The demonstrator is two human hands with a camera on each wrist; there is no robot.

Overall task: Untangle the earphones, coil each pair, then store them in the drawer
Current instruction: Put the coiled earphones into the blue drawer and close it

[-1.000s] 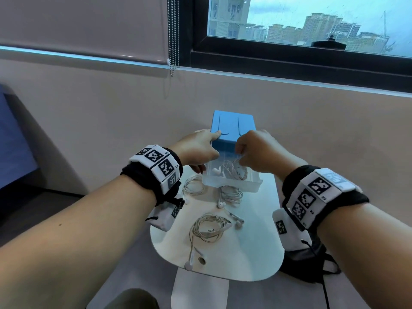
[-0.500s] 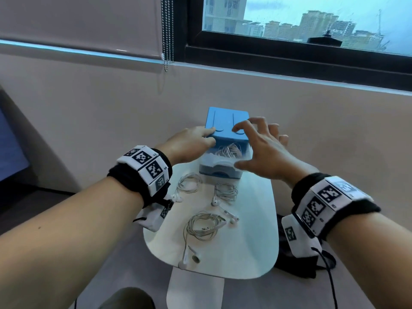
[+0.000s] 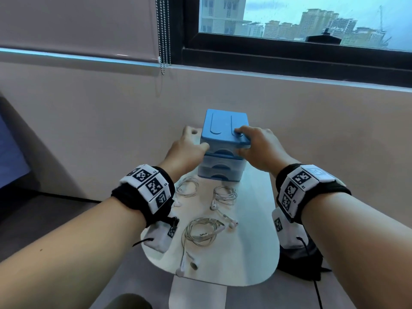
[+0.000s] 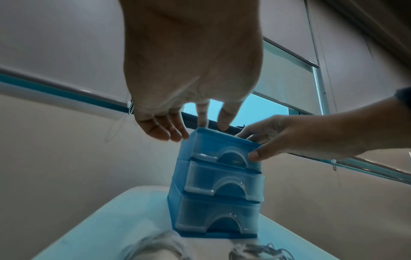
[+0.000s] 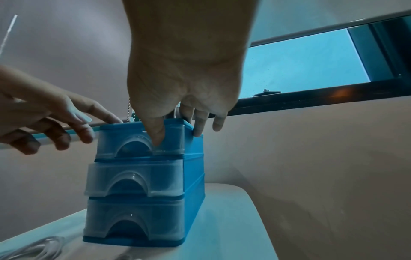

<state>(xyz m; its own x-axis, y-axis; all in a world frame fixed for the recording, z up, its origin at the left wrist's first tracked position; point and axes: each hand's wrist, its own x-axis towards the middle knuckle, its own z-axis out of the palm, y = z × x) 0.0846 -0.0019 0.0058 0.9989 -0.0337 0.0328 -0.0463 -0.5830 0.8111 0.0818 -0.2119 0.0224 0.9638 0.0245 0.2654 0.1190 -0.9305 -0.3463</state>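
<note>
Plainly, three earphone coils lie before three drawers — shut.

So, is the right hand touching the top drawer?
Touching. The right wrist view shows the right hand pressing its thumb against the top drawer, on the clear front beside the arched handle.

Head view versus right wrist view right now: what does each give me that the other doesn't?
Only the head view: the three earphone pairs laid out whole on the table, and the drawer unit seen from above. Only the right wrist view: all three drawer fronts face on, with the right thumb pressing the top drawer and the fingers on the unit's side. Both: the unit, with the left hand and right hand at its top.
</note>
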